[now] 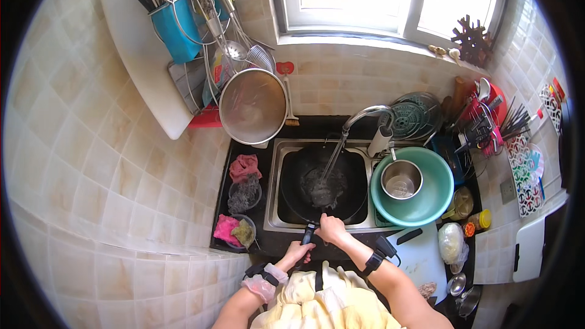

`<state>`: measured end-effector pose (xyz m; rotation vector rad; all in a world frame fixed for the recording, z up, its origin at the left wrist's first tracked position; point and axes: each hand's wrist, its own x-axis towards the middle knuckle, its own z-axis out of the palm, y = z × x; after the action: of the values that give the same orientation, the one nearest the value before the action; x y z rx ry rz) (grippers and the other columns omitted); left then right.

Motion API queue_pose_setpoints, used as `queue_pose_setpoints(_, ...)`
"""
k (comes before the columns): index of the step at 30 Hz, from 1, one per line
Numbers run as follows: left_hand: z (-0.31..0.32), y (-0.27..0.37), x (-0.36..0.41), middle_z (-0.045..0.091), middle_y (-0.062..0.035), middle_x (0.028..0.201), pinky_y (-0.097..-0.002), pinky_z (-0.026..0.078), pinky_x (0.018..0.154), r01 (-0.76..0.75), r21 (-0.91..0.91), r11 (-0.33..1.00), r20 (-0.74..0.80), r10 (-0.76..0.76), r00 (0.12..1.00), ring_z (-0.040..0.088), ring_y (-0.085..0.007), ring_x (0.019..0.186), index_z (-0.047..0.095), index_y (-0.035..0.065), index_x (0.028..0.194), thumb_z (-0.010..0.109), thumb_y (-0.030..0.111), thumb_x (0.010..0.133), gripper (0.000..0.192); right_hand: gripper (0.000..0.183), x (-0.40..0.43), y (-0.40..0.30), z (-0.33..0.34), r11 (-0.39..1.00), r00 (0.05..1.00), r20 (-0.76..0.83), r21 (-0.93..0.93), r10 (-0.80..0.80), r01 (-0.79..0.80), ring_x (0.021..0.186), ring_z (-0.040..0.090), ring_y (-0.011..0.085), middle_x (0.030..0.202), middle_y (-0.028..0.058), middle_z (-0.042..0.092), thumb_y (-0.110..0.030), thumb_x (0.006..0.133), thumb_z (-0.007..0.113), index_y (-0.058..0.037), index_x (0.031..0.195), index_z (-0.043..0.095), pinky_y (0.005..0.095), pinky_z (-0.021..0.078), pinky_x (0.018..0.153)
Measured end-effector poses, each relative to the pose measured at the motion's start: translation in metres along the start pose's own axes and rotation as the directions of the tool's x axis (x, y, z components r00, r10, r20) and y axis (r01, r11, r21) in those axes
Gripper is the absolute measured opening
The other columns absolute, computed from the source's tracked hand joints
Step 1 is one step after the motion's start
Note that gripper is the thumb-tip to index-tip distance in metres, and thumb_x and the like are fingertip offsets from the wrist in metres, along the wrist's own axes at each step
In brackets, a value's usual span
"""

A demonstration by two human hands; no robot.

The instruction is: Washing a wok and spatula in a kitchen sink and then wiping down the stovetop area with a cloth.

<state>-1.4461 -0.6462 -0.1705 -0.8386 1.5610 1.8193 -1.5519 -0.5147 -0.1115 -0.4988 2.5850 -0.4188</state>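
A black wok [293,179] sits in the stainless-steel sink [270,183], tilted towards me. Water from the curved faucet [367,110] pours into it and splashes over its bottom. My left hand [298,252] grips the wok's black handle [308,234] at the sink's front edge. Close beside it, my right hand [332,229] is closed around a slim dark handle that reaches over the wok's near rim. What is at that handle's far end is blurred by the running water.
Right of the sink stands a green basin [438,192] holding a steel pot [402,180]. A pale cutting board [418,256] lies nearer me. Scouring pads [244,193] and cloths [227,230] sit at left. A round strainer [253,106] hangs above the counter's left side.
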Motion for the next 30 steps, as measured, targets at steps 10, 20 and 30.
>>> queue_pose_setpoints(10,-0.003,-0.011,0.011,0.055,-0.0033,0.053,-0.027,0.04,0.039,-0.06,0.175,0.983,-0.116,0.081,0.99,0.051,-0.0118,0.041,0.053,0.0034,0.063,0.07,0.016,0.073,0.024,0.057,-0.002,-0.002,0.022,0.993,0.99,-0.077,-0.022,-0.118,0.117,0.07,0.064,0.0369,0.074,0.0208,0.063,-0.02,0.069,0.069,0.0058,0.11,0.039,0.0444,0.0526,0.061)
queue_pose_setpoints(20,0.017,-0.008,0.002,0.053,-0.0017,0.053,-0.0256,0.037,0.039,-0.072,0.175,0.982,-0.108,0.092,0.99,0.048,-0.0104,0.041,0.053,0.0044,0.068,0.071,0.01,0.071,0.019,0.067,0.029,0.044,0.011,0.982,0.992,0.108,0.184,-0.059,0.038,0.088,0.061,0.0431,0.09,0.0298,0.061,-0.035,0.075,0.067,0.0051,0.12,0.038,0.0461,0.0494,0.078)
queue_pose_setpoints(30,0.023,0.013,-0.011,0.054,-0.0015,0.062,-0.024,0.043,0.047,0.005,0.027,1.0,0.01,-0.005,1.0,0.052,-0.0097,0.053,0.054,0.0044,0.074,0.07,0.007,0.074,0.016,0.047,0.183,0.309,-0.082,0.545,0.241,-0.489,0.761,0.838,-0.353,0.094,0.055,0.042,0.105,0.0275,0.056,-0.018,0.073,0.065,0.0097,0.107,0.049,0.0464,0.0452,0.083)
